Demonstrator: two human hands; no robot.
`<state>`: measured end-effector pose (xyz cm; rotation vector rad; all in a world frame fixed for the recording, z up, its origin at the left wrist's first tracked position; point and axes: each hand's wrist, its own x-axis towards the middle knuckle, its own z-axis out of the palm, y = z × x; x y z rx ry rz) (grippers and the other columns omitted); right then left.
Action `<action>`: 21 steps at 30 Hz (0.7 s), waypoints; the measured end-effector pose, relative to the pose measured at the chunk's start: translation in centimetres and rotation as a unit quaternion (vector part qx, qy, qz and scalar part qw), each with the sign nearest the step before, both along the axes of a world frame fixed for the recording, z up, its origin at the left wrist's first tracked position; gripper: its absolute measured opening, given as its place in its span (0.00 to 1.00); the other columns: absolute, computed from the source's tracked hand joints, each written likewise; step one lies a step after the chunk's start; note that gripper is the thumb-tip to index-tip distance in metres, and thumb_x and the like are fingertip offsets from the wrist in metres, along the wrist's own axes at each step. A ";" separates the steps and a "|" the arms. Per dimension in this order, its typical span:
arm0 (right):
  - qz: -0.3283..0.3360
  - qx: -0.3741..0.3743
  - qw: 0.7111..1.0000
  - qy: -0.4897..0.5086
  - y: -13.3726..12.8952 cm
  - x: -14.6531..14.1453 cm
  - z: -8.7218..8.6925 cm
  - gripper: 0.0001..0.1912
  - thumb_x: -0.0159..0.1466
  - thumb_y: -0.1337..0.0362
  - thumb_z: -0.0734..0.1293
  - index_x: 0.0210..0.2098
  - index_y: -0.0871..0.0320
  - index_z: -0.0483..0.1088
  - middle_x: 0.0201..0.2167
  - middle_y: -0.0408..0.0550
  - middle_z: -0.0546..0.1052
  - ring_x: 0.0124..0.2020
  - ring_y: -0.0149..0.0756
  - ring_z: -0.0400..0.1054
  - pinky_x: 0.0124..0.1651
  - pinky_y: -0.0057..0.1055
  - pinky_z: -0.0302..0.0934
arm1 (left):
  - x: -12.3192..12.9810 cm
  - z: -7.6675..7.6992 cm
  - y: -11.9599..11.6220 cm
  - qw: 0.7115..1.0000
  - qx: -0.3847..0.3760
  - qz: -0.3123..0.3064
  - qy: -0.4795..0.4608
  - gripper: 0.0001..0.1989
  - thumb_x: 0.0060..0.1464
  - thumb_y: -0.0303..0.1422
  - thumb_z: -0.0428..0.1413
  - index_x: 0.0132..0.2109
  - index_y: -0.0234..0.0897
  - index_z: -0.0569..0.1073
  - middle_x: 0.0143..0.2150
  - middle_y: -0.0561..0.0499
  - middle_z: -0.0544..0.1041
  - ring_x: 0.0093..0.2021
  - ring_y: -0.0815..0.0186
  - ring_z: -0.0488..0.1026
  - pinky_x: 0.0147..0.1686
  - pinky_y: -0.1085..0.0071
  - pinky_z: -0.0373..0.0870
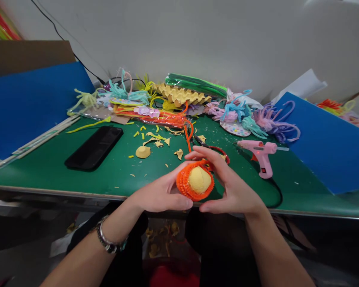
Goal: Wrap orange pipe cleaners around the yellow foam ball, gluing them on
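Note:
A yellow egg-carton cup (200, 179), rounded end facing me, is wrapped in rings of fuzzy orange pipe cleaner (184, 184) above the table's front edge. My left hand (161, 195) grips the wrapped cup from the left, thumb below it. On the other side, my right hand (235, 193) curves around the piece, its fingers at the upper right where the pipe cleaner end lies and its thumb below. Those fingertips are partly hidden. Behind the hands, red-handled scissors (219, 150) lie partly covered. A loose carton cup (143, 152) rests farther left.
A pink glue gun (261, 153) lies on the right, its cord running over the front edge. At left is a black phone (94, 148). Pipe cleaner bundles, an egg carton (181, 95) and scraps line the back. Blue boards (326, 147) stand at both sides.

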<state>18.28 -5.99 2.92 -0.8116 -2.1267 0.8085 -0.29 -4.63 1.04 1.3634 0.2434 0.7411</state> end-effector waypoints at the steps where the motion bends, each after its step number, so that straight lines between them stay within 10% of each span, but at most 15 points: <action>1: -0.005 0.000 1.000 -0.006 -0.1 -0.1 0.0 0.45 0.49 0.56 0.74 0.60 0.43 0.49 0.54 0.46 0.65 0.56 0.41 0.59 0.59 0.39 0.52 | 0.0 0.0 0.0 1.000 0.007 0.005 0.002 0.23 0.45 0.41 0.61 0.49 0.41 0.69 0.25 0.56 0.67 0.22 0.73 0.60 0.24 0.78 0.62; 12: -0.047 -0.021 0.995 0.089 -0.2 -0.1 -0.3 0.37 0.51 0.67 0.72 0.56 0.42 0.56 0.54 0.43 0.66 0.54 0.37 0.63 0.56 0.34 0.59 | 0.0 -0.4 0.6 0.989 0.098 0.112 0.000 0.23 0.46 0.46 0.59 0.48 0.42 0.68 0.36 0.49 0.73 0.31 0.67 0.71 0.30 0.74 0.69; 17: -0.111 -0.012 0.986 0.125 0.3 0.1 -0.5 0.36 0.50 0.69 0.73 0.54 0.43 0.57 0.52 0.44 0.66 0.55 0.37 0.61 0.55 0.35 0.60 | 0.0 -0.7 1.4 0.913 0.240 0.330 -0.028 0.16 0.47 0.39 0.60 0.42 0.39 0.70 0.37 0.50 0.73 0.29 0.71 0.69 0.31 0.74 0.68; 21: -0.111 -0.013 0.987 0.112 0.5 0.1 -0.8 0.35 0.50 0.68 0.72 0.54 0.43 0.57 0.52 0.44 0.66 0.55 0.37 0.61 0.57 0.36 0.59 | -0.1 -0.5 1.6 0.852 0.350 0.390 -0.008 0.08 0.48 0.32 0.60 0.37 0.37 0.72 0.31 0.52 0.73 0.27 0.73 0.67 0.29 0.75 0.67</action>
